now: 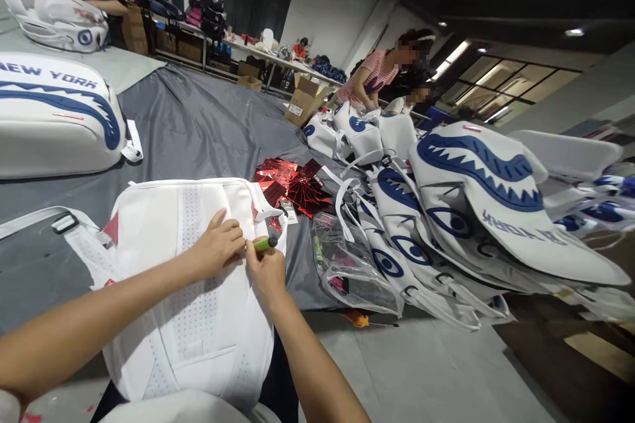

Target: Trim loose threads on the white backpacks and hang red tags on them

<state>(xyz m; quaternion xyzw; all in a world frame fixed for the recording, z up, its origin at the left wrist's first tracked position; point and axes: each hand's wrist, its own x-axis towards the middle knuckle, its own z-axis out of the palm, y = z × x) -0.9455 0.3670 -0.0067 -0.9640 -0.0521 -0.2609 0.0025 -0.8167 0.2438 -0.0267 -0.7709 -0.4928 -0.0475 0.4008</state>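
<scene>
A white backpack [149,225] lies across my lap and the table edge, its perforated back panel and straps facing up. My left hand [221,246] presses on its upper right part, fingers curled against the fabric. Close beside it, my right hand [268,271] grips a slim green pen-like tool [265,244] with a dark end. The tool's other tip is hidden between my fingers at the bag's surface. To the left, a loose white strap [82,244] with a black buckle spreads over the grey cover.
Red foil packets [292,185] lie beyond the backpack, near a clear plastic pouch [357,271]. White backpacks with blue shark mouths [476,165] are piled on the right. Another backpack [59,119] lies left on the grey table cover [198,119]. A person in a striped shirt [372,73] bends over bags behind.
</scene>
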